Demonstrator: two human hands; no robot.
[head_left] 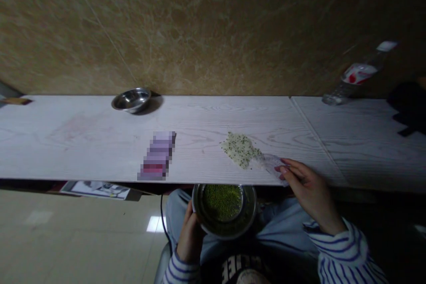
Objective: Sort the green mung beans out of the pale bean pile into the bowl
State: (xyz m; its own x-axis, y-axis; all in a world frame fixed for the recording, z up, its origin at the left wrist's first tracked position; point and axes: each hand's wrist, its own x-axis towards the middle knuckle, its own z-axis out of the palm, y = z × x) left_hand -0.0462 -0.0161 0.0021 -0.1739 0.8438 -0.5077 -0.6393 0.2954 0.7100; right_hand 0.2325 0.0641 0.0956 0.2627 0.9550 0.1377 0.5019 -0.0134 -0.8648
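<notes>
The held bowl (pixel 249 215) looks smooth metal, the tabletop (pixel 196 120) matt wood-grain, the bottle (pixel 358 75) clear plastic, the floor (pixel 100 235) glossy.

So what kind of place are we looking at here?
Probably a plain room indoors, though I can't tell if it's a home or a workplace. There's a long white wood-grain table, a marble-patterned wall right behind it, and a shiny tiled floor.

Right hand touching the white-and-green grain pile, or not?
Apart. The head view shows a gap between the right hand and the grain pile, spanned by the clear plastic it pinches.
</notes>
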